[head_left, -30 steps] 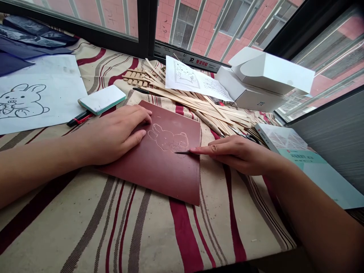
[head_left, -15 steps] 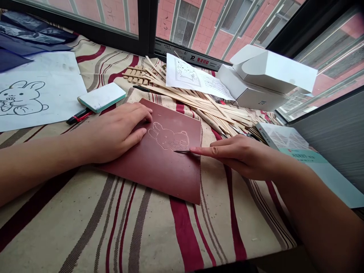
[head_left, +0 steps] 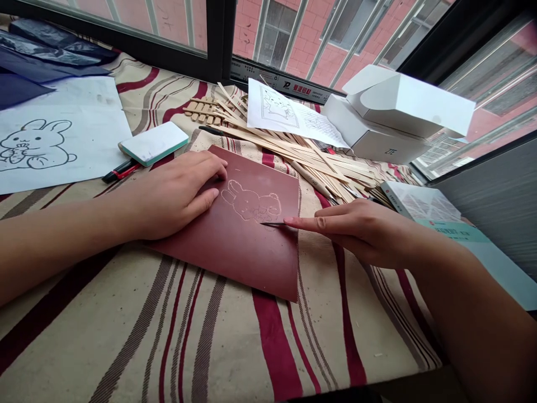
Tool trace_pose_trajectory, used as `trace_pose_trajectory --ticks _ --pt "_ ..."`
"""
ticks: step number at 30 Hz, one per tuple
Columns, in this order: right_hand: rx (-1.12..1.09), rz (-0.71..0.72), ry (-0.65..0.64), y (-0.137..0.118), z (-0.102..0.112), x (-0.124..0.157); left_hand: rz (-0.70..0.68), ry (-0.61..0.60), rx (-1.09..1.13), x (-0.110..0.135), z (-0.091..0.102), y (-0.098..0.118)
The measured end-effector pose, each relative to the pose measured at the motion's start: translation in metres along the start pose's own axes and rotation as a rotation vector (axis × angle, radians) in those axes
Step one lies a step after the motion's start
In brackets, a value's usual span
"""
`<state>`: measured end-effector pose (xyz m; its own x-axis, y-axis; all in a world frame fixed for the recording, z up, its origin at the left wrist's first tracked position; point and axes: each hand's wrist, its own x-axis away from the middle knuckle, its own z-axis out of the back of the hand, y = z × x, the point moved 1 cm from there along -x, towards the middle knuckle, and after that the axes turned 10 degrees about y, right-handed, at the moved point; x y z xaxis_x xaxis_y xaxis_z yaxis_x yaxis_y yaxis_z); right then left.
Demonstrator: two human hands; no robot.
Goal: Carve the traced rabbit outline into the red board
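Note:
A reddish-brown linoleum-like board (head_left: 235,254) lies tilted on the striped cloth, with a rabbit outline (head_left: 251,202) scratched into it in pale lines. My left hand (head_left: 184,187) rests on the board's upper left part, fingers laid out and thumb apart, holding it down. From the right, my right hand (head_left: 356,228) grips a slim carving knife (head_left: 272,224), its index finger stretched along the top. The blade's dark point touches or nearly touches the rabbit's lower edge. The knife's handle is hidden inside the hand.
To the left lie a paper with a rabbit drawing (head_left: 37,145), a white-and-green block (head_left: 155,144) and a red-black pen (head_left: 121,170). Behind the board are thin wooden strips (head_left: 293,148), a printed sheet (head_left: 289,115) and a white box (head_left: 381,126). A book (head_left: 453,229) sits at right.
The whole view has shifted slightly, so everything appears a little further right. Both hands and the knife keep nearly the same place on the board.

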<state>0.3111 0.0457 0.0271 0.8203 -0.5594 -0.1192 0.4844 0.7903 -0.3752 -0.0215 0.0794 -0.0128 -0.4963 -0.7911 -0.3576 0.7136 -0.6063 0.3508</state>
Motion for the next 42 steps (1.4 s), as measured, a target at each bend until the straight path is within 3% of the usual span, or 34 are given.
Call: trace_pose_trajectory --ticks 28,36,42 --pt "0.071 0.012 -0.022 0.001 0.001 0.001 -0.032 0.024 0.012 -0.001 -0.005 -0.007" --pt "0.127 0.041 0.055 -0.004 -0.004 0.004 -0.039 0.031 0.017 -0.001 -0.006 -0.008" --pt "0.115 0.023 0.041 -0.006 -0.004 0.004 -0.049 0.033 0.007 -0.001 -0.006 -0.008"
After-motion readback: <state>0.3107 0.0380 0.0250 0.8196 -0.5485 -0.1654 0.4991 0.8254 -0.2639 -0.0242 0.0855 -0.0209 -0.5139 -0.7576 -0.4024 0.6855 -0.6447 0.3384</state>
